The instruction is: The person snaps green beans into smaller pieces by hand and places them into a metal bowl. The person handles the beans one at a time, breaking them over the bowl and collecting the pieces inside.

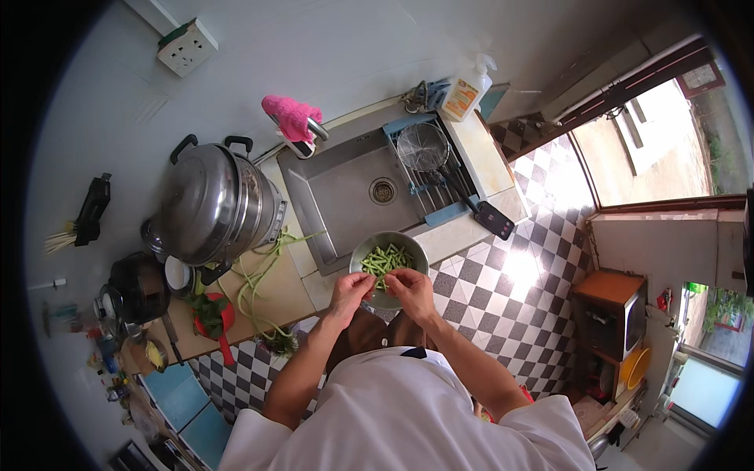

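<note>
A round metal bowl (419, 250) of cut green bean pieces (384, 259) stands at the front edge of the sink counter. Over its near side, my left hand (351, 294) and my right hand (414, 294) are close together, each pinching with thumb and fingertips at what looks like a piece of green bean; the piece is small and mostly hidden by the fingers. Long uncut green beans (254, 285) lie loosely on the counter to the left of the bowl. A red long-handled strainer or scoop (222, 329) with leafy greens in it rests near the counter's edge.
Behind the bowl is a steel sink (347, 200) with a blue drying rack (450, 212) holding a wire skimmer (423, 147). A large steamer pot (203, 203) stands at left. A phone (493, 221) lies on the right rim, a spray bottle (466, 94) at the back corner.
</note>
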The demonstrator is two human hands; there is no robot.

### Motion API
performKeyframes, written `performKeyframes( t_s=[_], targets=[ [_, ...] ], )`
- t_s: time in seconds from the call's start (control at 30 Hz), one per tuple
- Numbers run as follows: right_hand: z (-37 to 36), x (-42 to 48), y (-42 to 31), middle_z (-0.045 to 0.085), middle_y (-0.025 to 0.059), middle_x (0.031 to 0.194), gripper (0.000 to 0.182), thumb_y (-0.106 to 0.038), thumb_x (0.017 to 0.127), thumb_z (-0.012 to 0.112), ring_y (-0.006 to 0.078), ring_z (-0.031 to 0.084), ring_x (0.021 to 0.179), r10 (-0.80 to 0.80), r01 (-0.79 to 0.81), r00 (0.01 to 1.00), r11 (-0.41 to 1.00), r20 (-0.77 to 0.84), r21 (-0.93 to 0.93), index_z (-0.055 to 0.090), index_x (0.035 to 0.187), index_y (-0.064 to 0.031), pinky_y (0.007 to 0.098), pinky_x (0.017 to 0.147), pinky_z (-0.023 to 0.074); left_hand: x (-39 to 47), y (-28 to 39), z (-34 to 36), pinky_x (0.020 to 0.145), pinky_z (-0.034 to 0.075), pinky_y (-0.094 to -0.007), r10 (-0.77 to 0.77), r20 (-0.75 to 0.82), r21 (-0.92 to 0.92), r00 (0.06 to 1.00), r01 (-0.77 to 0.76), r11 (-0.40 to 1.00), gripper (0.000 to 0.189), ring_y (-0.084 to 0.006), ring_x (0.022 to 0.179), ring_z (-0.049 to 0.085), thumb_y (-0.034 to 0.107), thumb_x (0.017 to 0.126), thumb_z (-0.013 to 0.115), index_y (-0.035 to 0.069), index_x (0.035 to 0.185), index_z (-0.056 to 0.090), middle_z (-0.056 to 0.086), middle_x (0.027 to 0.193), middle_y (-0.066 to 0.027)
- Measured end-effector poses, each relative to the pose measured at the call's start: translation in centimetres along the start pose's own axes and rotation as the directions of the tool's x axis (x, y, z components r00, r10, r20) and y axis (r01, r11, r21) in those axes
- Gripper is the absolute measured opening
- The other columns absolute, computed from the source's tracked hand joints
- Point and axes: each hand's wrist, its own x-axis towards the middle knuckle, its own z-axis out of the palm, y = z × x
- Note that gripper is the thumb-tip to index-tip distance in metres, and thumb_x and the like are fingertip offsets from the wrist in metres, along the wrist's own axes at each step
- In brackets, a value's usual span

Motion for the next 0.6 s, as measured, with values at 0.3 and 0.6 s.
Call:
performKeyframes(
  t_s=[0.3, 0.6],
  targets=[
    [-1.7, 0.4, 2.6, 0.075, 0.0188, 0.102, 0.031, -0.021, 0.092, 0.072, 0.027, 0.076, 0.078, -0.132, 0.048, 0.982, 0.865, -0.133, -0.5, 0.072, 0.115, -0.0004, 0.0371, 0.075, 0.0599, 3.5, -4.7, -5.0, 0.074, 0.056, -0.0383, 0.51, -0.233, 0.734, 0.828, -0.195, 0.651, 0.017, -0.0264, 0.082, 0.069, 0.008, 0.091, 0.069, 0.003, 0.107, 0.072, 0.069, 0.092, -0.0112],
    [-4.0, -3.4, 4.4, 0.075, 0.0179, 0.099, 0.025, -0.017, 0.092, 0.07, 0.0276, 0.075, 0.079, -0.123, 0.029, 0.982, 0.844, -0.142, -0.536, 0.074, 0.111, -0.0012, 0.0375, 0.073, 0.0594, 9.7, -2.0, -18.9, 0.085, 0.055, -0.0486, 0.68, -0.334, 0.942, 0.653, 0.21, 0.262, 0.032, -0.0402, 0.104, 0.067, 0.016, 0.099, 0.056, 0.008, 0.13, 0.062, 0.067, 0.115, -0.0181]
  ],
)
